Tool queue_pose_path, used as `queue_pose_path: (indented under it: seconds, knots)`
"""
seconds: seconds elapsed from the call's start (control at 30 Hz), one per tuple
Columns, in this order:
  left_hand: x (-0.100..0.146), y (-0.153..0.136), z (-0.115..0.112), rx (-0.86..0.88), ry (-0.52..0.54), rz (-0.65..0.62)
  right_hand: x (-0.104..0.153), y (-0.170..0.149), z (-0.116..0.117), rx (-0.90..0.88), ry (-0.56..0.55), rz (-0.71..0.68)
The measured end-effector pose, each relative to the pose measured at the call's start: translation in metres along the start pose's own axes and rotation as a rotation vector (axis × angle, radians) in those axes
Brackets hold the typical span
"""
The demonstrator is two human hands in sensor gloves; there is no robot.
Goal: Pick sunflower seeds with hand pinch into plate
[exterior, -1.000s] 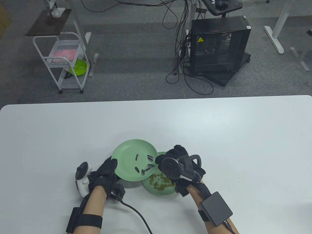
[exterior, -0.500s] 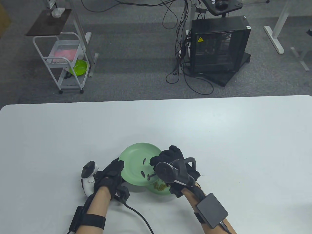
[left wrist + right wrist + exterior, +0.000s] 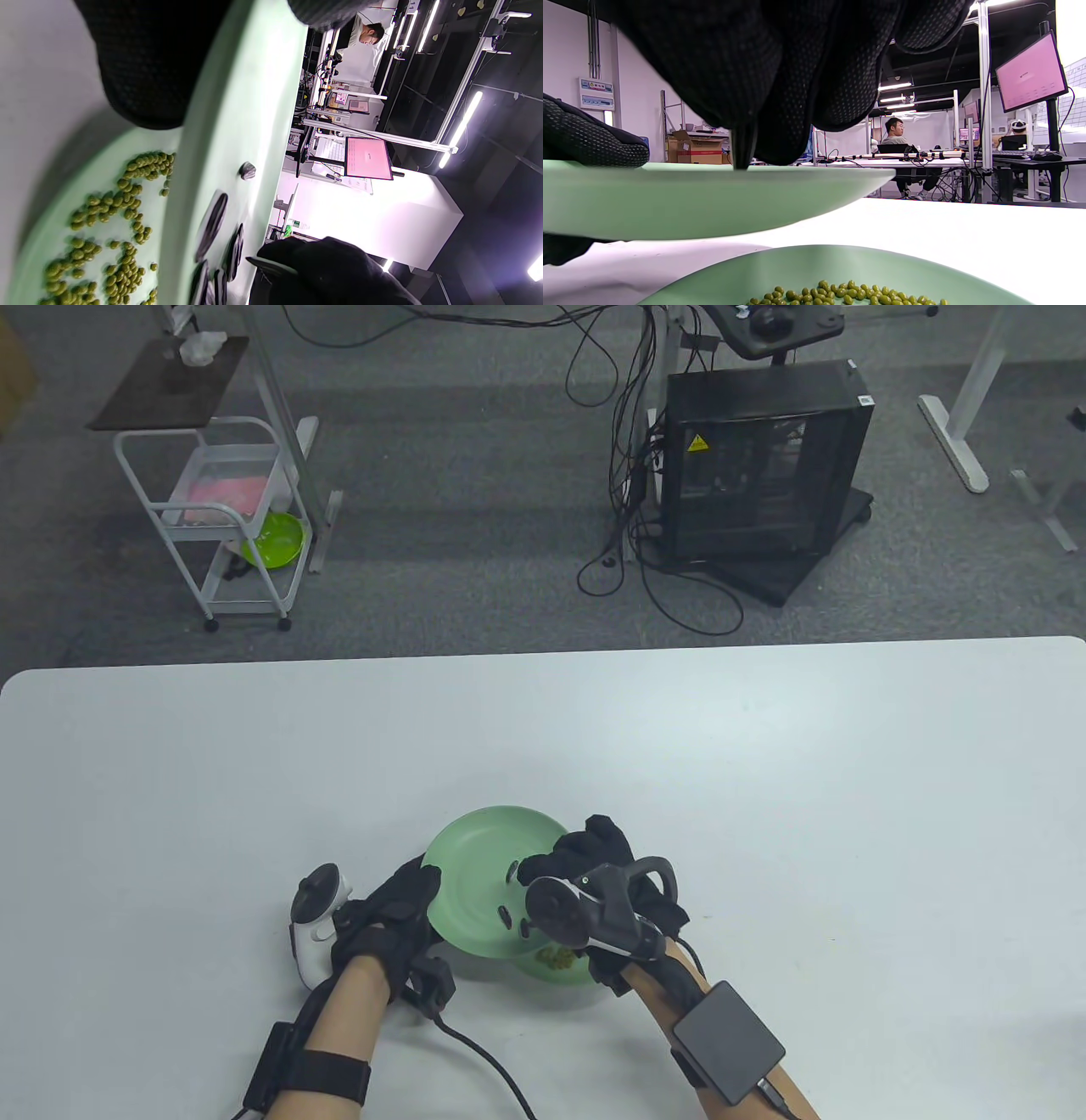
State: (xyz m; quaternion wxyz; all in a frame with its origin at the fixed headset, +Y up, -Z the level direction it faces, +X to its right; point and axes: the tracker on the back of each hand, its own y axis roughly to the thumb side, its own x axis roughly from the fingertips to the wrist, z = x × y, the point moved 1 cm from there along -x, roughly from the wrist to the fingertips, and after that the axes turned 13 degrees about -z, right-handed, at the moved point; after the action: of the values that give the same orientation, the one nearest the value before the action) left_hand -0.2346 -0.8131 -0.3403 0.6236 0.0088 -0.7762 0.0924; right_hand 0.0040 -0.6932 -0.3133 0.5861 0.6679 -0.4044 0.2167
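Both hands have drifted nearer me; my left hand (image 3: 392, 918) grips the plate (image 3: 475, 865), my right hand (image 3: 594, 861) pinches a seed (image 3: 743, 150) over it.

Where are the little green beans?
The green beans lie in the lower green plate near the table's front edge in the table view, half hidden under the raised plate and the right hand.

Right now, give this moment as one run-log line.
left hand: holds raised plate | right hand: pinching sunflower seed over it | lower plate: green beans
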Motion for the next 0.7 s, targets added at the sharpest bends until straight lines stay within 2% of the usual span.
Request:
queue_pose_path:
  seconds: [0.7]
  knots:
    - [0.000, 0.000, 0.002, 0.005, 0.009, -0.006, 0.002, -0.010, -0.004, -0.038, -0.020, 0.030]
